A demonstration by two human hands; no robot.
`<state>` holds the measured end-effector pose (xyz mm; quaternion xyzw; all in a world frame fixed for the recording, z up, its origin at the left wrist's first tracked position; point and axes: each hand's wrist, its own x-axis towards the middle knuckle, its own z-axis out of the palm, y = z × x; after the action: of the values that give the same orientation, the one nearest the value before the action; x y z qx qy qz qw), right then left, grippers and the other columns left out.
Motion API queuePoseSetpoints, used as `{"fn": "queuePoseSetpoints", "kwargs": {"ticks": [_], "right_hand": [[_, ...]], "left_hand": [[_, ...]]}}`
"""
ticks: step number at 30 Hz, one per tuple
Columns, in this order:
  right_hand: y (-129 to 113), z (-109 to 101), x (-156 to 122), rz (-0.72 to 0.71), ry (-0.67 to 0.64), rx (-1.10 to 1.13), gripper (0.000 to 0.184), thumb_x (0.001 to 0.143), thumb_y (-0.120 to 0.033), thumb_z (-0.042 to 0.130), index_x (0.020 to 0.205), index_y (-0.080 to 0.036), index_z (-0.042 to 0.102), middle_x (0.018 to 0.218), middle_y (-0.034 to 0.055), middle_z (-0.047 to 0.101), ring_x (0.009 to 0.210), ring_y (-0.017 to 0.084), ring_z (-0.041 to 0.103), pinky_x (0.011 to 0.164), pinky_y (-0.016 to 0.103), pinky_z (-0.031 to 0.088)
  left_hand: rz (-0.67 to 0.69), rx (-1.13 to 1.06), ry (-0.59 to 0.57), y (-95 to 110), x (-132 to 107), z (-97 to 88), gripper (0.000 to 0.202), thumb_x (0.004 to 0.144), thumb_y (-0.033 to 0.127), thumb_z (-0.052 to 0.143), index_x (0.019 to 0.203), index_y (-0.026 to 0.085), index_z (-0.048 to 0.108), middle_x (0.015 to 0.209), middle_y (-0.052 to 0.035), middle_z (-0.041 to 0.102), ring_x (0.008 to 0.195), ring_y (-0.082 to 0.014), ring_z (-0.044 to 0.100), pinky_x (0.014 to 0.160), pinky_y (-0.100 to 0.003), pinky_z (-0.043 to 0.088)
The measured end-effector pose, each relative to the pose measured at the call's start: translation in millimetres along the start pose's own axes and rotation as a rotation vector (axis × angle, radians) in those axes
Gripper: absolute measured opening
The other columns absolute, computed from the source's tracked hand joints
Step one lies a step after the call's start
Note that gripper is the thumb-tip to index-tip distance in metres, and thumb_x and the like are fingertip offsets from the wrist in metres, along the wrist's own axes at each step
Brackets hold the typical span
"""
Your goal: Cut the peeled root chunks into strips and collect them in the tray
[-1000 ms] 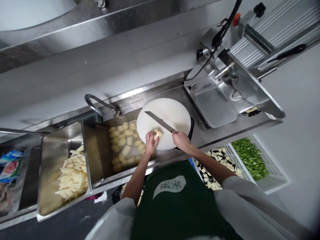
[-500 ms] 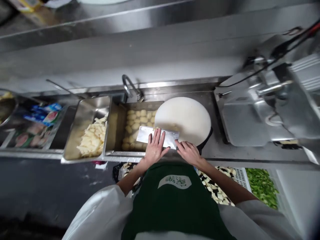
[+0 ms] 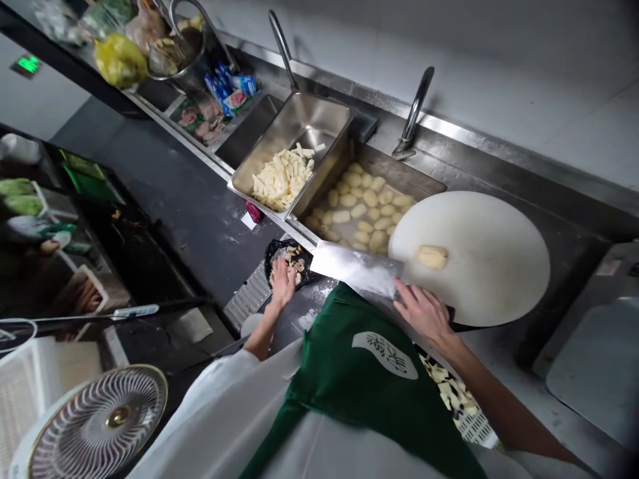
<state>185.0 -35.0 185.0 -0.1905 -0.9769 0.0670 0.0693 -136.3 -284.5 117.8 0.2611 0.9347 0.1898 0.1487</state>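
Note:
My right hand (image 3: pixel 422 311) grips the handle of a wide cleaver (image 3: pixel 357 269), whose blade lies flat and points left past the edge of the round white cutting board (image 3: pixel 492 266). One pale peeled potato piece (image 3: pixel 432 257) rests on the board. My left hand (image 3: pixel 283 279) hangs low over a black bag of scraps (image 3: pixel 284 256) below the counter edge, fingers spread and empty. Peeled potatoes float in the water-filled sink (image 3: pixel 367 203). A steel tray (image 3: pixel 299 143) left of the sink holds cut potato sticks (image 3: pixel 282 178).
A tap (image 3: pixel 414 113) stands behind the sink. Packets and bags of food (image 3: pixel 219 100) lie along the counter's far left. A fan (image 3: pixel 104 416) stands on the floor at the lower left. A crate with cut vegetables (image 3: pixel 449 392) sits under the counter by my right arm.
The view has swung left and tilted. My left hand left the cleaver blade and dropped down to the scrap bag. The cleaver has shifted left off the board, one potato piece remaining there.

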Motion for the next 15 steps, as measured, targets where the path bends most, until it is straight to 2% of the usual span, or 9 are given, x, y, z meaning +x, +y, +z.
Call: {"fn": "queuePoseSetpoints", "kwargs": {"ticks": [1, 3, 4, 6, 8, 10, 13, 14, 15], "right_hand": [[8, -3, -7, 0.08, 0.028, 0.013, 0.039, 0.095, -0.028, 0.056, 0.131, -0.018, 0.064, 0.087, 0.0081, 0.069, 0.079, 0.021, 0.064, 0.074, 0.03, 0.045], [24, -10, -23, 0.311, 0.102, 0.046, 0.037, 0.094, -0.031, 0.055, 0.127, -0.019, 0.066, 0.091, 0.0082, 0.072, 0.083, 0.022, 0.067, 0.077, 0.03, 0.047], [32, -15, -32, 0.451, 0.137, 0.069, 0.037, 0.093, -0.034, 0.055, 0.126, -0.019, 0.067, 0.092, 0.0083, 0.073, 0.085, 0.022, 0.068, 0.078, 0.03, 0.047], [48, -23, -50, 0.719, 0.17, 0.137, 0.038, 0.093, -0.039, 0.052, 0.12, -0.018, 0.067, 0.089, 0.0089, 0.074, 0.083, 0.023, 0.069, 0.075, 0.03, 0.048], [62, -26, -66, 0.933, 0.141, 0.22, 0.039, 0.095, -0.046, 0.048, 0.11, -0.016, 0.068, 0.078, 0.0088, 0.072, 0.073, 0.023, 0.067, 0.069, 0.03, 0.047], [72, -23, -81, 1.062, 0.071, 0.272, 0.04, 0.096, -0.048, 0.042, 0.095, -0.016, 0.067, 0.067, 0.0078, 0.067, 0.064, 0.022, 0.063, 0.065, 0.03, 0.044], [69, -8, -101, 1.138, -0.032, 0.252, 0.036, 0.097, -0.04, 0.038, 0.082, -0.018, 0.063, 0.066, 0.0088, 0.066, 0.063, 0.021, 0.061, 0.065, 0.029, 0.04], [64, -2, -106, 1.141, -0.062, 0.249, 0.034, 0.097, -0.037, 0.038, 0.081, -0.018, 0.063, 0.07, 0.0099, 0.068, 0.067, 0.021, 0.062, 0.066, 0.029, 0.039], [56, 4, -109, 1.142, -0.087, 0.258, 0.033, 0.097, -0.035, 0.038, 0.082, -0.018, 0.063, 0.075, 0.011, 0.07, 0.071, 0.021, 0.063, 0.067, 0.029, 0.038]], "left_hand": [[-0.064, -0.041, 0.025, -14, 9, 0.3, 0.059, 0.103, 0.047, 0.033, 0.148, 0.01, 0.046, 0.157, -0.0243, 0.04, 0.15, -0.0374, 0.033, 0.116, -0.064, 0.031], [-0.04, -0.124, 0.117, -23, 26, 4.3, 0.053, 0.102, 0.047, 0.035, 0.133, 0.011, 0.058, 0.144, -0.0235, 0.054, 0.14, -0.0356, 0.046, 0.114, -0.058, 0.037], [0.031, -0.167, 0.167, -17, 33, 8.8, 0.05, 0.102, 0.046, 0.037, 0.127, 0.012, 0.062, 0.137, -0.0214, 0.06, 0.133, -0.0333, 0.053, 0.113, -0.055, 0.04], [0.202, -0.258, 0.226, 16, 45, 24.0, 0.042, 0.101, 0.044, 0.04, 0.118, 0.015, 0.066, 0.122, -0.0164, 0.067, 0.118, -0.0291, 0.062, 0.106, -0.048, 0.047], [0.393, -0.355, 0.167, 75, 53, 46.4, 0.035, 0.101, 0.039, 0.043, 0.11, 0.017, 0.068, 0.11, -0.0127, 0.07, 0.105, -0.0261, 0.066, 0.098, -0.043, 0.051], [0.623, -0.459, 0.015, 150, 57, 73.6, 0.029, 0.101, 0.031, 0.043, 0.106, 0.018, 0.068, 0.105, -0.0106, 0.071, 0.1, -0.0231, 0.066, 0.094, -0.039, 0.052], [0.931, -0.48, -0.255, 259, 57, 117.7, 0.023, 0.098, 0.027, 0.052, 0.111, 0.018, 0.068, 0.114, -0.0113, 0.068, 0.112, -0.0238, 0.06, 0.102, -0.041, 0.047], [0.997, -0.413, -0.356, 289, 58, 131.9, 0.024, 0.091, 0.029, 0.064, 0.111, 0.017, 0.069, 0.116, -0.0124, 0.066, 0.117, -0.027, 0.057, 0.103, -0.044, 0.046], [1.03, -0.335, -0.449, 313, 58, 145.1, 0.033, 0.08, 0.028, 0.077, 0.111, 0.017, 0.07, 0.116, -0.0132, 0.065, 0.117, -0.0297, 0.056, 0.103, -0.047, 0.046]]}}
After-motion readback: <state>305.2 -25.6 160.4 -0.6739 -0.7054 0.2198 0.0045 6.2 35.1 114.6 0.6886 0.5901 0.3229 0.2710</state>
